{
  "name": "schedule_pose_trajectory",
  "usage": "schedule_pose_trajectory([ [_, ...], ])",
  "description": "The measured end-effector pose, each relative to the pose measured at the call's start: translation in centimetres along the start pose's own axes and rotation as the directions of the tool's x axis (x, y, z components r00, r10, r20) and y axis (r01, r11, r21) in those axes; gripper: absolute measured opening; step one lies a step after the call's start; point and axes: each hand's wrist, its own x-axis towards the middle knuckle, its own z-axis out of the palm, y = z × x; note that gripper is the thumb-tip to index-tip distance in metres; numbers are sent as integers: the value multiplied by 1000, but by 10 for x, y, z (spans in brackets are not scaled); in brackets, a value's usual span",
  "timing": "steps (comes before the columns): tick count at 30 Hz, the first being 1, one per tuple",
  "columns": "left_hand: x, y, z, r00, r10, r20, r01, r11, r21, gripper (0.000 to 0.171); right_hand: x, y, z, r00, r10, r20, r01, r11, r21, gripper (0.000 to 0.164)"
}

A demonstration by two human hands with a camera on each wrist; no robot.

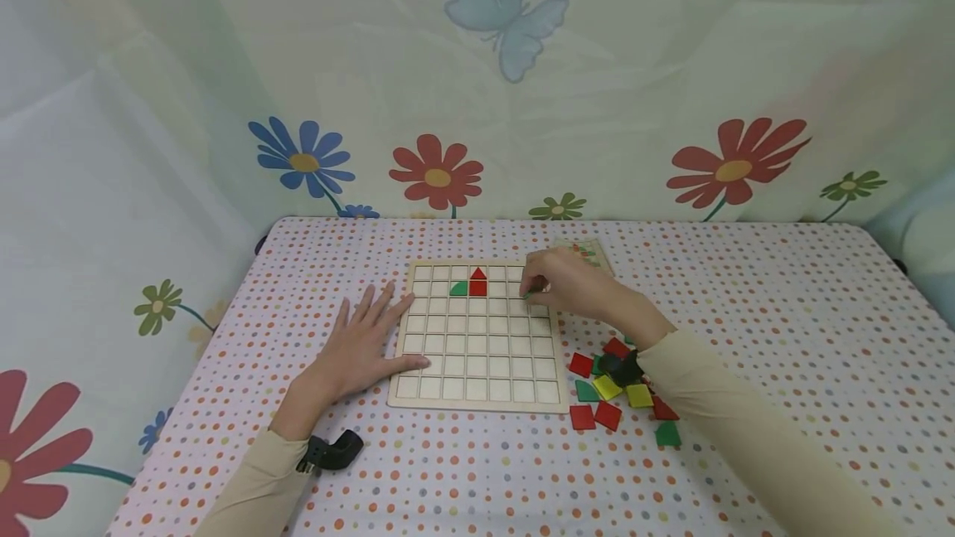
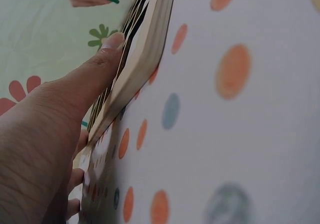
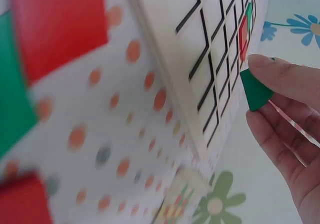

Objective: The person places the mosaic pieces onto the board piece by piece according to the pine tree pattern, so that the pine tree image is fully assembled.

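A wooden grid board (image 1: 477,346) lies on the table. Near its top sit a red triangle (image 1: 478,274), a red square (image 1: 477,288) below it and a green quarter-circle piece (image 1: 458,289) to the left. My left hand (image 1: 361,350) rests at the board's left edge, fingers spread, its thumb (image 2: 107,52) on the board. Over the board's upper right, my right hand (image 1: 563,282) pinches another green quarter-circle piece (image 3: 256,90) between thumb and fingers. The right wrist view shows that piece above the grid's surface.
Right of the board lies a loose pile of red, green and yellow pieces (image 1: 608,388), partly under the right wrist's black camera (image 1: 622,369). A patterned card (image 1: 593,253) lies behind the right hand. The polka-dot tablecloth (image 1: 462,471) meets a flowered backdrop (image 1: 597,106) at the back.
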Motion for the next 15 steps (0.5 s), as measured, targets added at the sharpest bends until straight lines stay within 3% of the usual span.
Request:
schedule_pose_trajectory([
  [4, 0, 0, 0, 1000, 1, 3, -1, 1000, 4, 103, 12, -2, 7, 999, -3, -43, 5, 999, 50, 8],
  [15, 0, -1, -2, 1000, -5, 20, 5, 1000, 3, 103, 31, 4, 25, 990, 85, -112, -61, 978, 201, 14],
])
